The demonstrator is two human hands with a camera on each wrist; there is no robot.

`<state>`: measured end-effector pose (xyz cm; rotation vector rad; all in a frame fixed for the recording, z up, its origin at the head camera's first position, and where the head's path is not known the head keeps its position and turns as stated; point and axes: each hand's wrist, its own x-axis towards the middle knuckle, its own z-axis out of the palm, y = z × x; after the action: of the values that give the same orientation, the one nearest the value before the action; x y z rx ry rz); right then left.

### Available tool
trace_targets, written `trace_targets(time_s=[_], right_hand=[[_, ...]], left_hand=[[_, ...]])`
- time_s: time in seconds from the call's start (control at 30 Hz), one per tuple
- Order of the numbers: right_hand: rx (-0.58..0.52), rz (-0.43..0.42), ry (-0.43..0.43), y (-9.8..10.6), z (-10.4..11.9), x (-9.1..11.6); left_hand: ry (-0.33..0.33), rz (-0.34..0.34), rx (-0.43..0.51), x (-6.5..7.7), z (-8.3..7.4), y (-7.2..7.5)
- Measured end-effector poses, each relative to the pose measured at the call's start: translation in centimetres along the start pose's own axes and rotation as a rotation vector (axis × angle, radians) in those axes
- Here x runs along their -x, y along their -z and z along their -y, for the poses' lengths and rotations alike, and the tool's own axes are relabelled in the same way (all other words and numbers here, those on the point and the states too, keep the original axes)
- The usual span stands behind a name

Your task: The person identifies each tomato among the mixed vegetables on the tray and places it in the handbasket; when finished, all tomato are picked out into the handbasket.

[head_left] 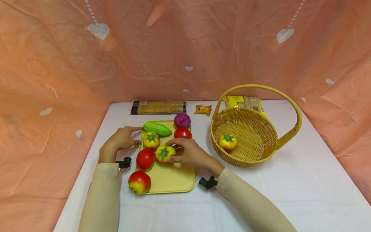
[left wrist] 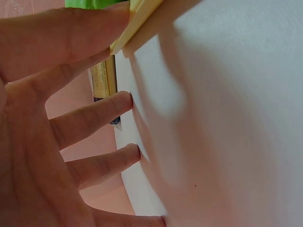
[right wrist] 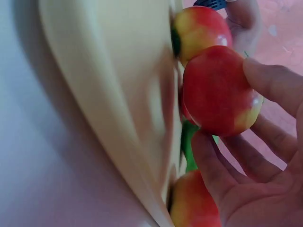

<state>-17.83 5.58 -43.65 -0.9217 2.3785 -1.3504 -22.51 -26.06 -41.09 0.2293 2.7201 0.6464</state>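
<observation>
My right hand (head_left: 188,153) pinches a yellow-and-red tomato (head_left: 164,154) with a star-shaped green top, over the middle of the yellow tray (head_left: 174,180). In the right wrist view its red underside shows between thumb and fingers. At the tray's left edge my left hand (head_left: 120,141) spreads its fingers; in the left wrist view the thumb (left wrist: 71,38) rests against the rim and other fingertips touch the white tabletop. Beside the hands on the tray lie another yellow-topped tomato (head_left: 151,140), red round fruits (head_left: 146,159), a green ribbed vegetable (head_left: 157,128) and a purple onion (head_left: 182,120).
To the right stands a wicker basket (head_left: 214,141) with a tall handle, holding one yellow-and-red tomato (head_left: 227,142). Behind it lies a yellow food packet (head_left: 246,101). A pack of thin sticks (head_left: 159,108) and a small orange wrapper (head_left: 203,110) lie along the back.
</observation>
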Motion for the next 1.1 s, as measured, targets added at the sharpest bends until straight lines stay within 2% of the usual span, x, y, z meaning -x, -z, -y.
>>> trace_targets(time_s=[0.17,0.3,0.43,0.53,0.83,0.97,1.1], right_hand=[[-0.069,0.02,-0.022,1.1,0.3,1.8],[-0.137,0.028,-0.001,2.8,0.6,4.2],[-0.169,-0.016,0.037,5.2,0.8,7.0],[-0.177,-0.071,0.034,7.4,0.6,9.3],[-0.129,-0.187,-0.009,13.9,-0.9,16.3],[-0.083,-0.232,-0.037,15.5,-1.5,18.3],[-0.041,-0.239,-0.097,16.3,-2.0,19.2]], left_hand=[[-0.005,-0.004,0.001,0.1,0.0,-0.1],[-0.002,0.002,0.009,0.2,-0.1,-0.1],[0.003,0.008,0.019,0.1,-0.1,-0.2],[0.007,0.006,0.019,0.1,0.0,-0.2],[0.021,0.006,0.015,0.1,0.3,-0.3],[0.01,0.004,0.016,0.1,0.4,-0.3],[0.009,0.002,0.02,0.1,0.3,-0.2]])
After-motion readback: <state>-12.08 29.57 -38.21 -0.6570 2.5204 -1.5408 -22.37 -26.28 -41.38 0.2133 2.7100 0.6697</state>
